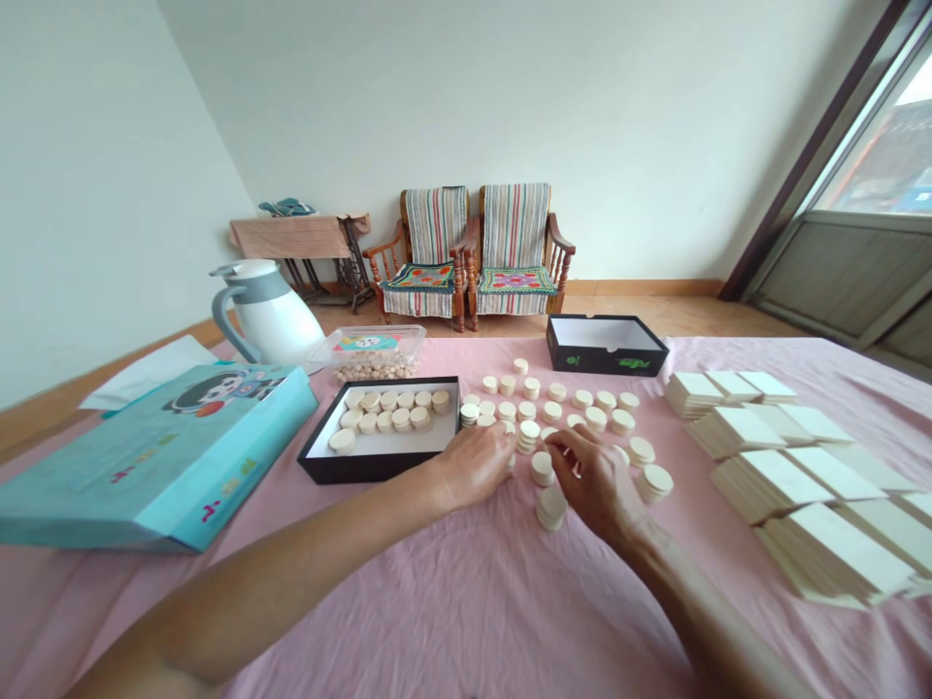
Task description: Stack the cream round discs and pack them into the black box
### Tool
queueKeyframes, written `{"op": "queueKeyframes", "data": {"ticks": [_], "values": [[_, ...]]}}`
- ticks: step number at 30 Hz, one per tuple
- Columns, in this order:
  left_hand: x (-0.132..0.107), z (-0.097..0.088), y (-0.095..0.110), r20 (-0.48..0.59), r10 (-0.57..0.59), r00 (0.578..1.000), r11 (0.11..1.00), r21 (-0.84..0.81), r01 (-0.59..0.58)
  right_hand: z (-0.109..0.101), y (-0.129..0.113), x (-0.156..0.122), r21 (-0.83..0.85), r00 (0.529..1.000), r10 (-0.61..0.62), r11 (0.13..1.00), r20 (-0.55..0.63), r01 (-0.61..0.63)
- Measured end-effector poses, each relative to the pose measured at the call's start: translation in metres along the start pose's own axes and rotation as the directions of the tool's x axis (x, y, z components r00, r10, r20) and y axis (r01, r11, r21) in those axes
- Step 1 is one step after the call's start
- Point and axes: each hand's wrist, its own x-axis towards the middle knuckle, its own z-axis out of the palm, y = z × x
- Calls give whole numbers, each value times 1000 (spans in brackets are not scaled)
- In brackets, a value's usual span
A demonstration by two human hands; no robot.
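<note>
Many pale, round wooden discs stand in short stacks on the pink tablecloth, among them a stack (pixel 529 435) between my hands. My left hand (pixel 477 466) is closed over discs beside the open black box (pixel 379 470), and its fingers hide whatever they hold. Opposite it, my right hand (pixel 597 481) curls its fingers and thumb inward at the discs; what lies between the fingertips is too small to tell. Just below its fingers stands another stack (pixel 551 508). Inside the white-lined box, rows of discs (pixel 393 416) fill the back part, with one stack (pixel 342 442) at the front left.
Stacked pale rectangular boards (pixel 797 476) occupy the right side. A second black box (pixel 607 361) stands at the back. On the left are a large turquoise box (pixel 152 447), a white-and-grey jug (pixel 273 316) and a clear plastic container (pixel 371 344) beside small wooden pieces (pixel 375 372).
</note>
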Motion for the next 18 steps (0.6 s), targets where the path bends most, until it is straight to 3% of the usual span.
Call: {"op": "queueKeyframes", "data": {"ticks": [7,12,15,18], "values": [[3,3,5,19,-32,999,999,-15,32,1,2,-1,-7,1000,-7,1000,15,7],[1,3,6,-41,-12,999,998,-65,9,2,2,-2,-13,999,-21,1000,32,22],[-2,-13,-1,-120,-16,993,990,-143,-1,1,1,-2,-17,999,-23,1000,47,24],[-6,-39,-24,-249,-62,967,984,-179,17,1,1,-2,-19,998,-10,1000,58,11]]}}
